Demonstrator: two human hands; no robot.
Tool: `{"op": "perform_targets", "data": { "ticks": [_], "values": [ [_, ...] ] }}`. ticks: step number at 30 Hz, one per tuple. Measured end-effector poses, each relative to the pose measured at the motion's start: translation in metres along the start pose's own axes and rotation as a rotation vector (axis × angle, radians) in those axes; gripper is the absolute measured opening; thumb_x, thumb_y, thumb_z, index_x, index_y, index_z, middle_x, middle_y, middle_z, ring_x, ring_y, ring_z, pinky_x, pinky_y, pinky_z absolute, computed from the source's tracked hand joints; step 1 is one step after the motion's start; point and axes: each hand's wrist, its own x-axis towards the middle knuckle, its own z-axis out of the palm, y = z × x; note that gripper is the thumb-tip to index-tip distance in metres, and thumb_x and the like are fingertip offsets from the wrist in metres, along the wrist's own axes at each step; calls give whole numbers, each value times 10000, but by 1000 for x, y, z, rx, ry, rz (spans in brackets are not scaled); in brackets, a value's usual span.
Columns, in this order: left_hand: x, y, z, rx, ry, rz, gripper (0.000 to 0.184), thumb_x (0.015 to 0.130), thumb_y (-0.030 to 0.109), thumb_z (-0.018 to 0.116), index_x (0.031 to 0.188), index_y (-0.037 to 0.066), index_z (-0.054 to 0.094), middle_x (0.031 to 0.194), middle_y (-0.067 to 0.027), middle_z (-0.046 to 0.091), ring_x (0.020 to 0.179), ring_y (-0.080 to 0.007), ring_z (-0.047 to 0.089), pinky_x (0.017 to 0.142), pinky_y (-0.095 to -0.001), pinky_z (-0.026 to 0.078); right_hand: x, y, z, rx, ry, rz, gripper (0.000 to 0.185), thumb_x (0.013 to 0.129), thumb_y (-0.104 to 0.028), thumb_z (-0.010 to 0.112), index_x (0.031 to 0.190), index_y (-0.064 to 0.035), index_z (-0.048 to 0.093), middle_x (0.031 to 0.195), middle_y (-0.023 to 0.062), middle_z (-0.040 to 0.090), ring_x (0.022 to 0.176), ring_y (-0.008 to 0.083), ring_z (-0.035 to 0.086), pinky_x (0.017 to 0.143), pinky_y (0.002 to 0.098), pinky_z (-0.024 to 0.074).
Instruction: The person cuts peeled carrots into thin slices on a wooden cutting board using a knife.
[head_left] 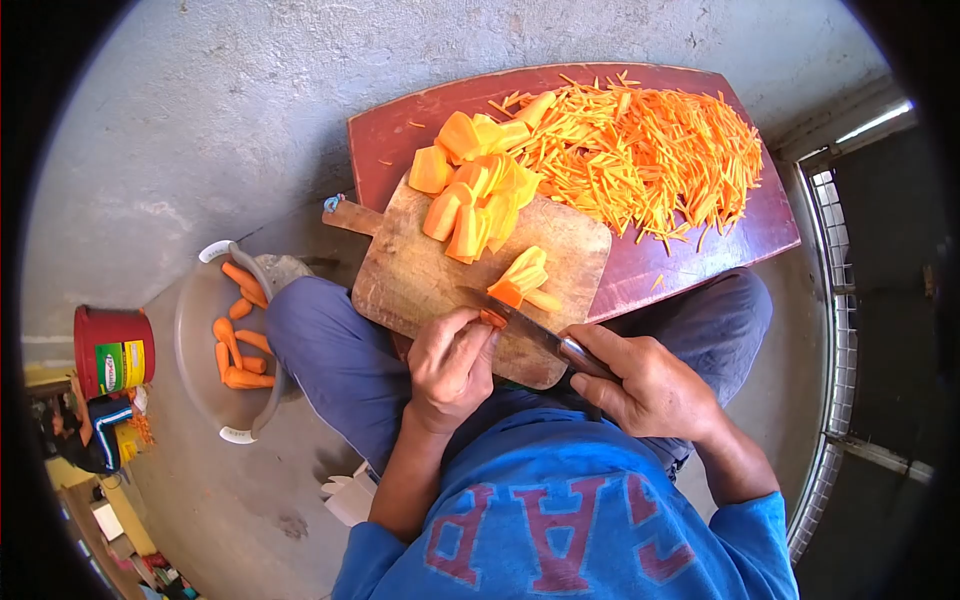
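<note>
A knife [530,328] is gripped by its handle in my right hand [645,388], its blade pointing left over the wooden cutting board [400,275]. My left hand [452,368] pinches a small carrot piece [492,318] at the blade. Just beyond the blade lie several carrot slices [524,272] on the board. A pile of wide carrot slices [478,200] covers the board's far end. Behind it, a large heap of carrot strips [650,150] spreads across the red table [735,240].
At left on the floor stands a grey tub [190,350] with several whole carrots [240,377] inside. A red bucket [115,350] is farther left, with another person [98,430] beside it. A wall [250,90] rises behind the table; a metal-framed door [835,300] is at right.
</note>
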Motion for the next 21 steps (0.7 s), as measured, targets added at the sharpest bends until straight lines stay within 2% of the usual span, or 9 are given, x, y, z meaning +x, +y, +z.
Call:
{"op": "perform_targets", "data": {
  "ticks": [2, 5, 8, 11, 14, 21],
  "values": [
    [4, 1, -1, -41, -15, -16, 254, 893, -66, 891, 1119, -1, 797, 1116, -162, 783, 940, -340, 789, 831, -416, 638, 1, -1, 0, -25, 39, 7, 437, 1055, -94, 758, 1428, 88, 622, 1211, 334, 771, 1160, 517, 756, 932, 531, 620],
    [2, 0, 1, -55, -31, -45, 270, 890, -57, 895, 1131, 1, 786, 1117, -163, 779, 963, -347, 786, 850, -426, 635, 0, 4, 3, 15, 23, 12, 436, 1058, -100, 760, 1428, 83, 622, 1195, 327, 772, 1149, 520, 755, 925, 528, 615],
    [-1, -2, 4, -57, -33, -49, 304, 875, -65, 894, 1146, 4, 775, 1107, -164, 773, 959, -357, 778, 851, -432, 632, -2, 8, 5, 34, -12, 10, 526, 1060, -81, 757, 1521, 90, 571, 1151, 277, 796, 1019, 396, 820, 872, 444, 620],
    [2, 1, 2, -51, -36, -25, 347, 848, -85, 891, 1158, 9, 766, 1101, -168, 763, 944, -371, 768, 845, -440, 630, -4, 12, 4, 69, -23, -8, 547, 1059, -90, 767, 1534, 98, 570, 1172, 280, 798, 1026, 376, 823, 880, 436, 622],
    [1, 3, 0, -46, -48, -5, 382, 823, -103, 885, 1166, 11, 760, 1103, -175, 753, 938, -384, 762, 844, -449, 629, -4, 11, 5, 124, -5, 3, 448, 1071, -138, 763, 1435, 87, 633, 1182, 316, 779, 1129, 481, 784, 926, 485, 615],
    [2, 5, 0, -16, -9, -22, 373, 845, -118, 867, 1174, 11, 749, 1089, -175, 753, 916, -362, 770, 818, -433, 640, -1, 15, 5, 170, -39, 30, 471, 1069, -131, 765, 1465, 84, 628, 1215, 313, 776, 1146, 447, 793, 956, 454, 612]
  ]
}}
